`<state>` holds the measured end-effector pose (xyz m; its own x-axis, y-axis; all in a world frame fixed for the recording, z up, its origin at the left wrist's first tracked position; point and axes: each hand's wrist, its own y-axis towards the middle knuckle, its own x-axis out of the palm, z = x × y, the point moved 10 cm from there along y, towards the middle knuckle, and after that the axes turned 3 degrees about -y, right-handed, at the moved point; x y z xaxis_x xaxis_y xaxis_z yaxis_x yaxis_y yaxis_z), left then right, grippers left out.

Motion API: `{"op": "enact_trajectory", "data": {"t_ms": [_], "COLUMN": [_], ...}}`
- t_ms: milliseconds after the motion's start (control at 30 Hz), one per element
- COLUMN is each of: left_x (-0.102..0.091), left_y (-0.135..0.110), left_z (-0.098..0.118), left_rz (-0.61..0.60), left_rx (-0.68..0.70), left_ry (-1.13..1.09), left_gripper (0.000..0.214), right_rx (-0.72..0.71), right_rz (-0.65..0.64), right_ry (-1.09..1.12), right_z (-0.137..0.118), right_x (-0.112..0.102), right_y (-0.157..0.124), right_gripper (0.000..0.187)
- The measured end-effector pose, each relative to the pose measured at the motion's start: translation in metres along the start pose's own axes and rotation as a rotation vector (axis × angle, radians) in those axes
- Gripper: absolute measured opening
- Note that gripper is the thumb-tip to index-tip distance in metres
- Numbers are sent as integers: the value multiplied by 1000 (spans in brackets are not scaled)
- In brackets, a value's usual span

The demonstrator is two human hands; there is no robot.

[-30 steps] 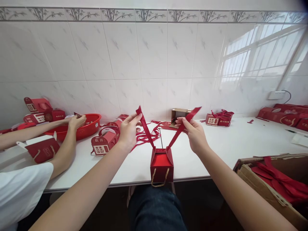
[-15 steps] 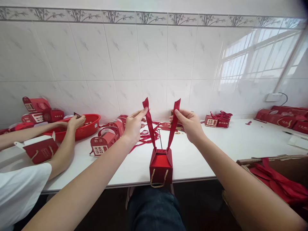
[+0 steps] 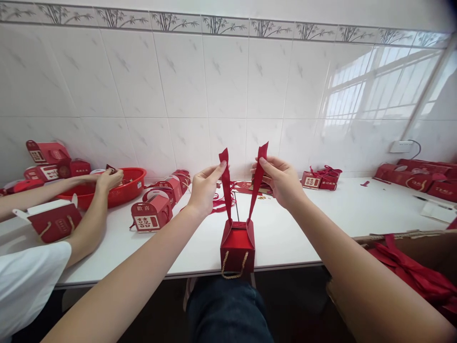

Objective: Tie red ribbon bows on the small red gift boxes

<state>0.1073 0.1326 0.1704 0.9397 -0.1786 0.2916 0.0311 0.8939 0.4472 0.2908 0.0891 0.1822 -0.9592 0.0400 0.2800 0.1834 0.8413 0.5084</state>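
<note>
rising from the top of a small dark-red gift box (image 3: 237, 255), two lengths of red ribbon (image 3: 227, 195) are held up and slightly apart. one length is pinched between thumb and fingers of the left hand (image 3: 207, 188), the other likewise in the right hand (image 3: 278, 181). the gift box is stood upright at the near edge of the white surface (image 3: 282, 243), a gold rope handle (image 3: 233, 276) hung down its front. near the surface's far edge, to the right, a ribbon-tied box (image 3: 321, 180) is seen.

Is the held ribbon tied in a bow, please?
No, the left hand and right hand hold the ribbon's ends apart above the box.
</note>
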Motion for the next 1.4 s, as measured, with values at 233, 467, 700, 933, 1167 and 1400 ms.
{"op": "enact_trajectory", "data": {"t_ms": [233,467,700,933,1167,1400], "left_x": [30,46,32,22,28,24], "left_y": [-18,-31,-30,-34,-42,-67], "left_z": [17,5,-27,-35,-6,45], "left_rz": [-255,-540,-567,-508,-614,-485], "left_rx": [55,-40,-382,-508,-190,517], "left_ry": [222,321,4,-20,245,1134], "left_gripper": [33,26,21,22,23,24], "right_rx": [22,-24,-494,-1008,-825,-609], "right_rz": [-204,-327,-409,-390,-314,10], "right_ry": [-206,-113,-652,-1136,-1010,-842], "right_z": [7,12,-10,-21,-13,-14], "right_x": [34,44,44,58,45,2], "right_y": [-11,-21,-39,-70,-64,-59], "right_gripper": [11,26,20,31,32,25]}}
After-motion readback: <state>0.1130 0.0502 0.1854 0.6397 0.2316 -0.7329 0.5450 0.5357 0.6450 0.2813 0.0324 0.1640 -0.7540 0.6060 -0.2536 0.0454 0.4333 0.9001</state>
